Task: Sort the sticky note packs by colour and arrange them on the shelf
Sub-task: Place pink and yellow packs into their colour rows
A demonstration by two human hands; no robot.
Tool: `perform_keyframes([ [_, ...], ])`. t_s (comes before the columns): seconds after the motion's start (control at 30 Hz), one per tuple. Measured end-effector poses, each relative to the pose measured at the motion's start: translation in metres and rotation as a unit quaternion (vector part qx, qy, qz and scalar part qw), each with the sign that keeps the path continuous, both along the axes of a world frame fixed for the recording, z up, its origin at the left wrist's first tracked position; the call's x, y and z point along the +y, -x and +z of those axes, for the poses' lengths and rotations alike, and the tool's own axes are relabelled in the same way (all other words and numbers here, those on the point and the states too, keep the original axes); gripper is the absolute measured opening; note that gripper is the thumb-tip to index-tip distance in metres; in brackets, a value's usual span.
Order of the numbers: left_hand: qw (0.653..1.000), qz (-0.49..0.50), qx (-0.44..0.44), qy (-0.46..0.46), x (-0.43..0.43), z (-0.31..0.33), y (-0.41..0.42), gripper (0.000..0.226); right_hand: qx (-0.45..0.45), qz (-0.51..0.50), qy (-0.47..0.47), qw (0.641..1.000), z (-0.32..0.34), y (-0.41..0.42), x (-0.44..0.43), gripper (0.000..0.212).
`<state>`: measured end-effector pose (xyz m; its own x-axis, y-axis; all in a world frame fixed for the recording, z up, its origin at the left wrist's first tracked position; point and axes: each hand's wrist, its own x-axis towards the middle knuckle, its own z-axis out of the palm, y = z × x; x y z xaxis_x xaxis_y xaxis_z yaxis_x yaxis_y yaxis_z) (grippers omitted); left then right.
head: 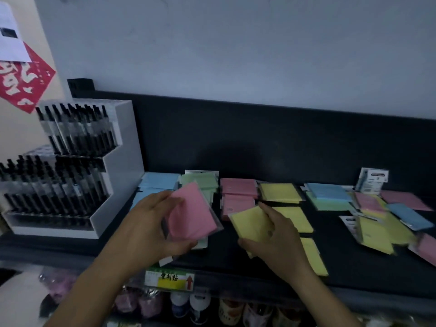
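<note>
A person's left hand grips a pink sticky note pack above the front left part of the dark shelf, thumb across the near edge and fingers curled round the far side. Pale edges of further packs show beneath it. The right hand, close beside it, pinches a yellow pack between a forefinger laid along its top edge and a thumb at its lower corner, with the other fingers curled behind.

Along the back edge lie sorted piles: blue, green, pink and yellow. More yellow packs run toward the front edge. A mixed heap of pink, blue, green and yellow packs covers the right end.

A white pen display stands at the left end. On the front edge a price label carries Chinese characters, too blurred to read surely, and a red upward arrow. A red diamond paper with white calligraphy hangs on the wall. The print on a small white box at the back is illegible.
</note>
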<state>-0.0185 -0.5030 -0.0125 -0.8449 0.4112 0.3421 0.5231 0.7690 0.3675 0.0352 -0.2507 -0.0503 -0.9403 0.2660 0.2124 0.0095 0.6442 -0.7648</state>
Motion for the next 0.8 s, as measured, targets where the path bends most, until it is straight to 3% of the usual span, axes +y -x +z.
perform_keyframes([
  [0.23,0.999,0.04,0.01,-0.007,-0.021,-0.008,0.005,0.105,0.0,-0.004,-0.052,0.999,-0.004,0.005,-0.015,0.09],
  [0.47,1.0,-0.004,-0.021,-0.009,-0.005,-0.006,0.009,0.122,0.013,-0.119,-0.095,0.988,0.01,0.021,0.027,0.091],
  [0.67,0.997,-0.062,-0.014,0.042,0.034,-0.009,0.01,0.099,-0.075,-0.206,-0.15,0.964,0.015,0.049,0.071,0.087],
  [0.8,0.993,-0.085,0.008,0.076,0.051,-0.009,0.011,0.099,-0.221,-0.15,-0.176,0.947,0.005,0.055,0.084,0.082],
])
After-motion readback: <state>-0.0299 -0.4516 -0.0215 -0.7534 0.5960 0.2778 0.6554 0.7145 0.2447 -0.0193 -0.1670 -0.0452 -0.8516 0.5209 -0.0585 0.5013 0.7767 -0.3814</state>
